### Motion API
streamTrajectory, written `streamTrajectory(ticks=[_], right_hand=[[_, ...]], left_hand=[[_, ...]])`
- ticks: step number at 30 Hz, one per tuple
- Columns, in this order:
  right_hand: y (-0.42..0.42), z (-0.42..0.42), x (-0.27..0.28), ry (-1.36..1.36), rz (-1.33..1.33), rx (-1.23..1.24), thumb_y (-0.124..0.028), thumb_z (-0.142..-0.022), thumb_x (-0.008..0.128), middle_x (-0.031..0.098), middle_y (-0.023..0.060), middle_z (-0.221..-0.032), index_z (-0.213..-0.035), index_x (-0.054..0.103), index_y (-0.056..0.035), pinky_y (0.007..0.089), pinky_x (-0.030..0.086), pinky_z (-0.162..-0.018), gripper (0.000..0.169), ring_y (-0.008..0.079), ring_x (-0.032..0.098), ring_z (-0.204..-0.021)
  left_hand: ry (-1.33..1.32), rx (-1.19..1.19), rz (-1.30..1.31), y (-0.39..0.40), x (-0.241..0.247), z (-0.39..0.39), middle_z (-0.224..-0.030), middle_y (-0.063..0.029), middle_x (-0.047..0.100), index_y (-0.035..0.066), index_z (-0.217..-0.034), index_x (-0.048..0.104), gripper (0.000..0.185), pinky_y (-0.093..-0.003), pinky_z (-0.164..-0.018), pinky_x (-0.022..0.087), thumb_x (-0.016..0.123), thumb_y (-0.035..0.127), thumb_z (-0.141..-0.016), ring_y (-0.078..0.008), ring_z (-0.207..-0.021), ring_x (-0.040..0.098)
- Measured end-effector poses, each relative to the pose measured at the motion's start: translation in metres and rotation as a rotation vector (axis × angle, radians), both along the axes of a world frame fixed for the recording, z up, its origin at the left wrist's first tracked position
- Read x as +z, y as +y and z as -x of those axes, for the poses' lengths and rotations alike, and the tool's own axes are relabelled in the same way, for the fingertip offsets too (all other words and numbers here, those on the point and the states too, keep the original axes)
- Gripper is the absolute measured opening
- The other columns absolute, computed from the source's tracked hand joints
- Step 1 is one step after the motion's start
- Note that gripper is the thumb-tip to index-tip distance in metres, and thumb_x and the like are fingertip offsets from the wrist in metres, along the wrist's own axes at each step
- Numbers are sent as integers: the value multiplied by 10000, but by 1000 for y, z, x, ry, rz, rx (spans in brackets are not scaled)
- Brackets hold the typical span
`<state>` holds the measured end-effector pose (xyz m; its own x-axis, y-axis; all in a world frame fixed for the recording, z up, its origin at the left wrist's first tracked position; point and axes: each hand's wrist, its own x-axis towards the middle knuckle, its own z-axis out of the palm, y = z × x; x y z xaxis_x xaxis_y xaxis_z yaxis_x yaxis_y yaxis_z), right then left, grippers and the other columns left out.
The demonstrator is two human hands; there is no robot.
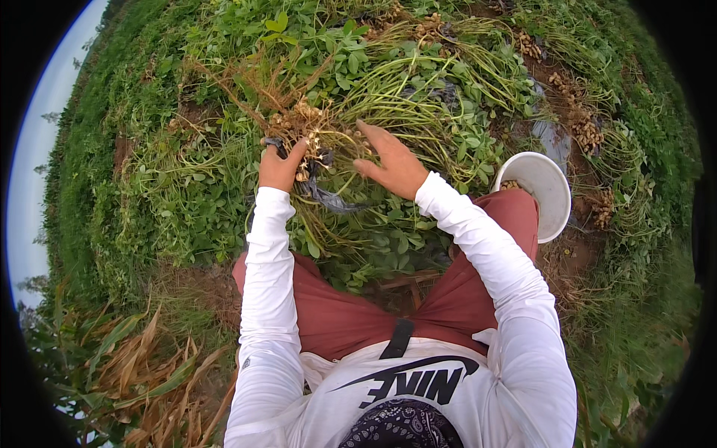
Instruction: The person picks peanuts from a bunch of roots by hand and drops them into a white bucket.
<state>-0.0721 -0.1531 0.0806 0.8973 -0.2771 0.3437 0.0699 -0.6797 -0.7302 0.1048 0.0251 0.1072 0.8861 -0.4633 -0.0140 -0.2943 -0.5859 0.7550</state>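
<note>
My left hand (282, 168) grips the root end of an uprooted peanut plant. Its brown roots (274, 92) fan upward, and pale peanut pods (305, 117) hang among them. A torn strip of black plastic film (330, 197) is tangled in the roots and trails below. To the right, my right hand (392, 162) has its thumb and fingers apart, with the fingertips beside the stems and a few small pods. I cannot make out anything held in it. Green stems and leaves lie under both hands.
A white bucket (554, 196) with some peanuts inside stands by my right knee. Pulled peanut plants (425, 95) lie ahead, and more pod clusters (582, 126) line the soil at right. Plastic film (549, 137) covers part of the ground. Dry corn leaves (145, 369) are at lower left.
</note>
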Motion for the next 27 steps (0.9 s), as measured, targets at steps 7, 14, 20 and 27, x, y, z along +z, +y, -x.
streamTrajectory(ticks=[7,14,20,27], right_hand=[[89,-3,-13,49,9,283,-219,-835,613,467,235,-1269,-1383,290,9,431,378,-998,675,383,428,-1211],[101,3,-17,157,-187,385,-195,-856,592,423,244,-1328,-1374,276,34,419,334,-1042,649,402,405,-1230],[70,13,-5,111,4,361,-213,-848,581,500,199,-1267,-1313,414,-30,412,406,-961,526,354,488,-1146],[-22,12,35,-6,-711,-196,-207,-852,492,667,85,-721,-901,643,-10,347,481,-629,253,193,607,-625]], left_hand=[[328,106,238,8,16,9,-1035,-211,611,-160,-1080,490,755,-309,-757,489,783,434,-718,-219,-864,611],[340,-110,400,-2,-9,5,-1039,-122,633,-61,-1084,559,451,-302,-790,483,759,120,-722,-188,-883,610],[-129,-406,-167,14,-9,-2,-1130,-178,608,-84,-1182,510,585,-357,-845,489,764,204,-740,-253,-980,607],[79,-264,-171,20,-6,8,-1167,-152,599,-38,-1170,558,764,-367,-860,482,849,405,-619,-241,-981,598]])
